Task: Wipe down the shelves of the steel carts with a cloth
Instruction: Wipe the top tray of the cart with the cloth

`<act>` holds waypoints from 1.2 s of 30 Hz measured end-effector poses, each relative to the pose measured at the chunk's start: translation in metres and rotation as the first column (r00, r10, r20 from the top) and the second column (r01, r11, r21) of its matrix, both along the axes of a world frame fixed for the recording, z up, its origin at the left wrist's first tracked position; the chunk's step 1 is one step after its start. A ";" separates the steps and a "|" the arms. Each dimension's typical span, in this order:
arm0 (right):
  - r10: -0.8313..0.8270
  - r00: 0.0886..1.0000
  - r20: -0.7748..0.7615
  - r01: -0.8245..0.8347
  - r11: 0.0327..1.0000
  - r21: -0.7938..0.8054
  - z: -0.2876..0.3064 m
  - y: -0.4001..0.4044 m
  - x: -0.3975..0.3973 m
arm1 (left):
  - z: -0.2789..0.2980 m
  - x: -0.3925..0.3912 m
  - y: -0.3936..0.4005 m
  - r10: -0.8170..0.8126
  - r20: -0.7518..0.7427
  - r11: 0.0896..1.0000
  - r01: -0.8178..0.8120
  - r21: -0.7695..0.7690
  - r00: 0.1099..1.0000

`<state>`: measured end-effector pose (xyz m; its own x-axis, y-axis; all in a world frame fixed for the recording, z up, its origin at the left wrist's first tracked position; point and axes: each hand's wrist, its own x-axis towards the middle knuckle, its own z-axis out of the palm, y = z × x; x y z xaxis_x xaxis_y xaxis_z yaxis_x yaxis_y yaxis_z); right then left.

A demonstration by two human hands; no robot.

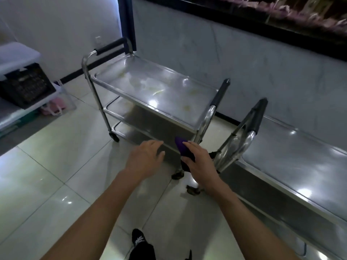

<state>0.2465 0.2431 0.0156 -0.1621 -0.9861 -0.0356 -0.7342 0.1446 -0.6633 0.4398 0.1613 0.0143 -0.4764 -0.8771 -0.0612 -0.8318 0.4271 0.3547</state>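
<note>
Two hands reach toward a steel cart on the tiled floor.
The right hand grips a purple cloth near the cart's lower corner — the left hand hovers with relaxed fingers, holding nothing; a second cart stands beside.

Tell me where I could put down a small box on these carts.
The left cart's top shelf is bare between its handles, though smeared. The right cart's top is bare too. The gap between the carts' handles is tight.

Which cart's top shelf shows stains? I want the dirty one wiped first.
The left cart, farther from the camera: yellowish smears mark its top shelf, while the right cart shows only glare.
</note>
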 end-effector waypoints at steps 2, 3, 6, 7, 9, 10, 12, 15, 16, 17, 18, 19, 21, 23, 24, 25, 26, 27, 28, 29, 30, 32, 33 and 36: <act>-0.003 1.000 -0.010 0.003 1.000 -0.017 0.002 -0.030 0.010 | 0.003 0.007 -0.030 -0.019 -0.004 1.000 0.019 -0.008 1.000; -0.009 1.000 -0.020 0.008 1.000 -0.022 0.003 -0.044 0.013 | 0.005 0.010 -0.044 -0.025 -0.010 1.000 0.025 -0.008 1.000; -0.020 0.999 -0.026 0.020 1.000 -0.015 0.004 -0.083 0.018 | 0.010 0.017 -0.081 -0.022 -0.027 1.000 0.021 -0.018 0.999; -0.022 0.999 -0.025 0.022 1.000 -0.009 0.003 -0.095 0.018 | 0.010 0.019 -0.093 -0.022 -0.029 1.000 0.021 -0.023 0.999; -0.031 0.999 -0.031 0.031 1.000 -0.003 -0.001 -0.119 0.014 | 0.006 0.019 -0.118 -0.028 -0.027 0.999 0.028 -0.022 0.999; -0.040 0.999 -0.028 0.040 0.999 -0.001 -0.005 -0.131 0.012 | 0.002 0.018 -0.130 -0.034 -0.025 0.999 0.034 -0.014 0.999; -0.059 0.998 0.002 0.059 0.998 0.007 -0.014 -0.153 0.005 | -0.006 0.011 -0.156 -0.049 -0.019 0.999 0.049 0.003 0.999; -0.065 0.997 0.039 0.065 0.998 0.022 -0.032 -0.196 -0.012 | -0.015 -0.008 -0.203 -0.087 0.022 0.996 0.086 0.014 0.996; -0.068 0.996 0.057 0.067 0.997 0.023 -0.037 -0.211 -0.018 | -0.017 -0.016 -0.219 -0.103 0.040 0.995 0.102 0.015 0.994; -0.072 0.994 0.078 0.070 0.997 0.021 -0.042 -0.227 -0.025 | -0.019 -0.023 -0.235 -0.116 0.054 0.993 0.115 0.018 0.992; -0.077 0.992 0.097 0.075 0.997 0.019 -0.046 -0.243 -0.032 | -0.020 -0.029 -0.251 -0.125 0.068 0.992 0.124 0.023 0.990; -0.084 0.990 0.112 0.082 0.996 0.016 -0.050 -0.260 -0.039 | -0.021 -0.034 -0.267 -0.130 0.086 0.991 0.128 0.026 0.988; -0.105 0.985 0.135 0.104 0.994 0.015 -0.055 -0.292 -0.052 | -0.021 -0.042 -0.297 -0.134 0.119 0.991 0.132 0.026 0.984; -0.108 0.985 0.135 0.105 0.994 0.029 -0.056 -0.319 -0.062 | -0.021 -0.049 -0.323 -0.126 0.136 0.992 0.125 0.020 0.983; -0.105 0.986 0.131 0.101 0.994 0.036 -0.056 -0.332 -0.067 | -0.020 -0.053 -0.336 -0.120 0.144 0.993 0.118 0.019 0.982; -0.104 0.986 0.129 0.100 0.994 0.039 -0.056 -0.345 -0.073 | -0.019 -0.058 -0.349 -0.114 0.146 0.994 0.111 0.024 0.983; -0.106 0.985 0.133 0.102 0.994 0.041 -0.054 -0.356 -0.078 | -0.019 -0.064 -0.360 -0.109 0.146 0.994 0.105 0.035 0.983; -0.113 0.983 0.143 0.108 0.993 0.042 -0.053 -0.366 -0.083 | -0.020 -0.070 -0.371 -0.112 0.149 0.993 0.106 0.044 0.983; -0.122 0.981 0.153 0.117 0.992 0.044 -0.053 -0.375 -0.088 | -0.021 -0.075 -0.381 -0.119 0.155 0.992 0.113 0.049 0.981; -0.131 0.979 0.156 0.125 0.991 0.046 -0.053 -0.385 -0.093 | -0.022 -0.080 -0.391 -0.128 0.161 0.991 0.121 0.053 0.979; -0.140 0.978 0.153 0.133 0.990 0.049 -0.054 -0.394 -0.098 | -0.024 -0.085 -0.401 -0.135 0.166 0.990 0.127 0.056 0.977; -0.159 0.977 0.144 0.152 0.987 0.056 -0.057 -0.411 -0.106 | -0.028 -0.094 -0.421 -0.143 0.172 0.989 0.134 0.064 0.975; -0.170 0.975 0.141 0.163 0.985 0.059 -0.059 -0.420 -0.108 | -0.030 -0.098 -0.430 -0.150 0.172 0.988 0.139 0.072 0.974; -0.198 0.971 0.133 0.187 0.978 0.089 -0.065 -0.443 -0.111 | -0.040 -0.106 -0.458 -0.183 0.178 0.981 0.167 0.101 0.967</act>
<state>0.1357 -0.1998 -0.0497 -0.3365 -0.9306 -0.1442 -0.5881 0.3273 -0.7396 0.3334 -0.2969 -0.0259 -0.5957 -0.7688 -0.2327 -0.8010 0.5473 0.2425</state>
